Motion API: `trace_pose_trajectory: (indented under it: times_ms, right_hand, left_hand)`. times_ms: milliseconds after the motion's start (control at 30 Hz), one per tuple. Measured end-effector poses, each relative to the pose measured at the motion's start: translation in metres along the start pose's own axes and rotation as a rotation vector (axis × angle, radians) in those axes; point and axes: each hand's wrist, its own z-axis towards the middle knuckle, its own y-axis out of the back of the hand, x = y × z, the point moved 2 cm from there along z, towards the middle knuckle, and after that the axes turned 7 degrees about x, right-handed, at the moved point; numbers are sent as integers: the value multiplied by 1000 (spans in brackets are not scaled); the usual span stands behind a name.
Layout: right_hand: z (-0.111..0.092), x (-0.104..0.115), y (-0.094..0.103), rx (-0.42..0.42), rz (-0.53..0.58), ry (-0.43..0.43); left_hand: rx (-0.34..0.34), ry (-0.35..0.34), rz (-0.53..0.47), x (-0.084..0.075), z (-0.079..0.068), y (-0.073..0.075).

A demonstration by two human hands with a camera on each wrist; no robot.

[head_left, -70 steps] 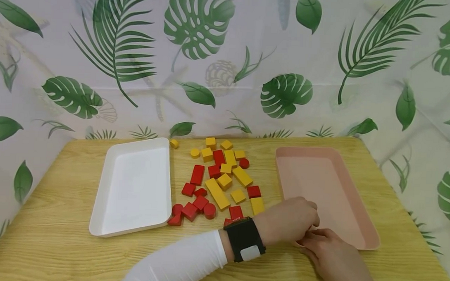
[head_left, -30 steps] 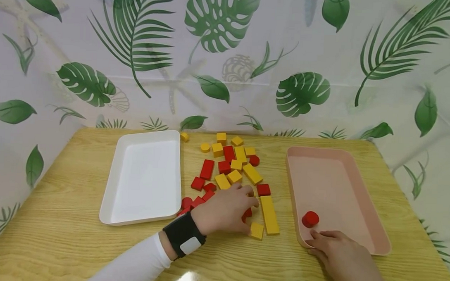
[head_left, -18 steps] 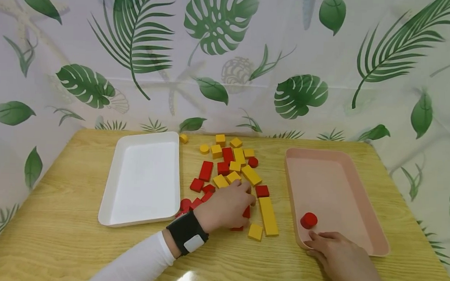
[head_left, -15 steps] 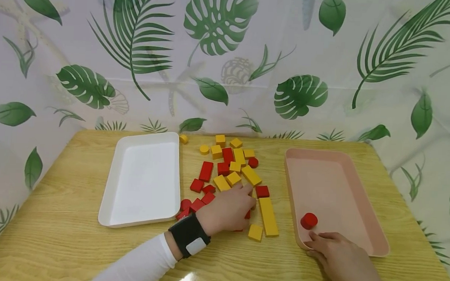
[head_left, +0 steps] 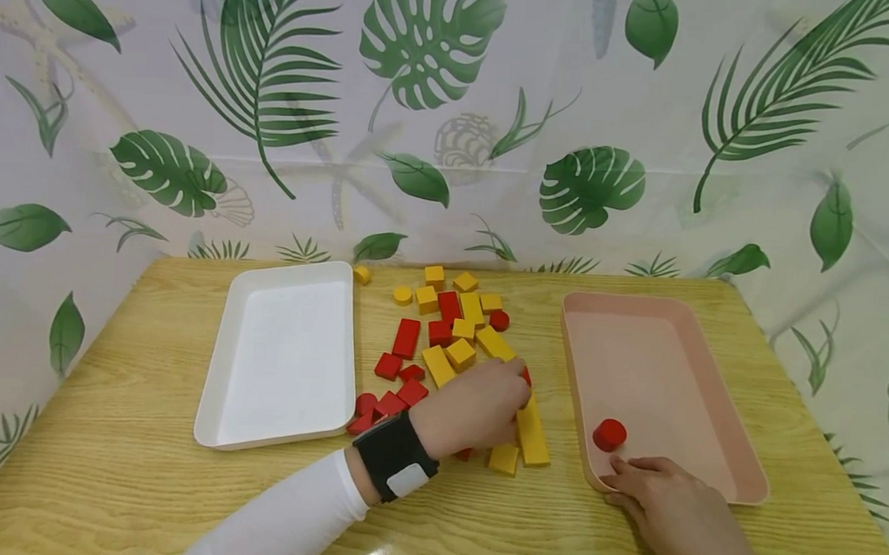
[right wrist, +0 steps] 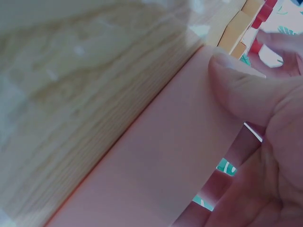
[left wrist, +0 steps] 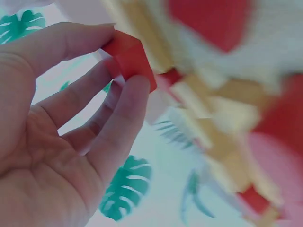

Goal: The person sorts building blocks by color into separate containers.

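Note:
My left hand is over the right side of the pile of blocks. In the left wrist view, its thumb and fingertips pinch a small red block, which the hand hides in the head view. Around it lie a long yellow block, a square yellow block and other loose pieces. My right hand grips the near left corner of the pink tray. Its thumb presses the outer wall and its fingers reach over the rim. Inside the tray, close to that hand, stands a red cylinder.
A white tray stands left of the pile. Several red and yellow blocks are spread between both trays, including a red rectangular block and a yellow disc. Behind the wooden table hangs a leaf-patterned cloth.
My left hand left the red cylinder in the pink tray and went back to the pile. It has since shifted right, now pinching a red block. My right hand stays on the tray corner.

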Motion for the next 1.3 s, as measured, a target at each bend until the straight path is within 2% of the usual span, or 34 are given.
trace_pose_trajectory:
  times_ms: [167,367,567,800,900,967,1133,1200,1300]
  right_hand:
    - [-1,-2,0,-26,7,7]
    - [0,-3,-1,-31,12,6]
    - [1,0,-2,-12,37,-21]
    - [2,-1,-1,61,40,-65]
    - [3,-1,-1,63,42,-68]
    - [2,-1,-1,40,42,-57]
    - [0,-1,1,-17,20,-28]
    - [0,0,1,-3,8,-29]
    - [1,1,1,32,-3,-37]
  left_hand:
    - [19,-26,58,-28,33,19]
    - [9,-47,168,-56,74,25]
    - [18,-33,259,-60,99,12]
    - [92,-24,248,-59,122,-7]
    - [123,-7,231,-58,125,-11]
    - [118,-16,228,-57,126,-10]
    - [65,-33,198,-49,117,7]
    - [55,2,172,-40,112,16]
    - [30,93,119,-16,106,26]
